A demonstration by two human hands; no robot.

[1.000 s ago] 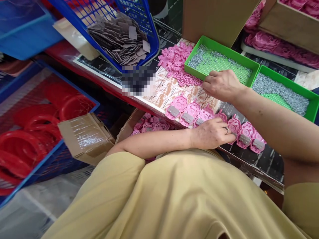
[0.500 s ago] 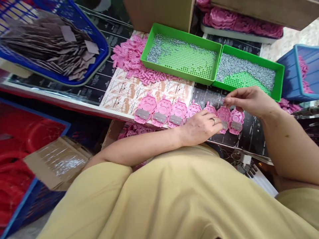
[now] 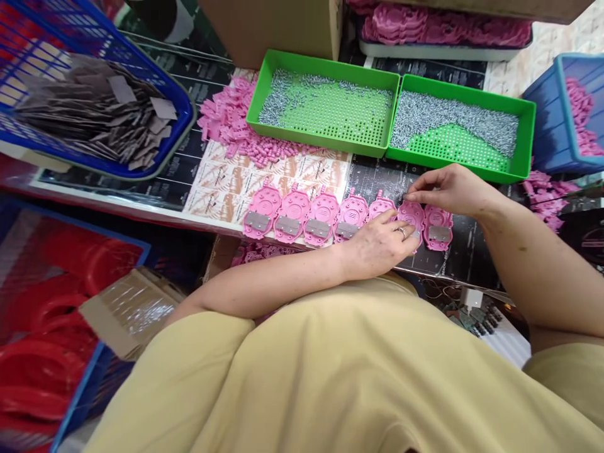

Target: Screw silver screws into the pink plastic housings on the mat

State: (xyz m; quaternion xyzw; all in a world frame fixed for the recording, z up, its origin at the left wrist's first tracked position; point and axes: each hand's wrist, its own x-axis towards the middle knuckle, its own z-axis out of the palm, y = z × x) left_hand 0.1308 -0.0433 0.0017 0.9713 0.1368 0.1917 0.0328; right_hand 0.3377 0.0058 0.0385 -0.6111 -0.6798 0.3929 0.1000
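Note:
A row of several pink plastic casings [image 3: 321, 211] lies along the front edge of the table, most with a grey plate across the lower part. My left hand [image 3: 384, 244], with a ring on one finger, rests over casings toward the right of the row, its fingers stretched out and lying on them. Thumb and fingertips of my right hand [image 3: 441, 187] are pinched together at the top edge of the second casing from the right [image 3: 410, 214]. Whatever is in that pinch is too small to make out. The rightmost casing [image 3: 438, 228] lies below my right hand.
Two green trays [image 3: 325, 141] of small metal screws stand behind the row. Loose pink parts [image 3: 231, 116] are heaped left of them. A blue basket [image 3: 182, 135] holds flat grey-brown pieces. At the right is a blue bin [image 3: 557, 113]; a cardboard box [image 3: 274, 31] stands behind.
The view has shifted, so the trays and row sit further left in the picture. My right hand stays pinched at the same casing; my left hand still rests on the row.

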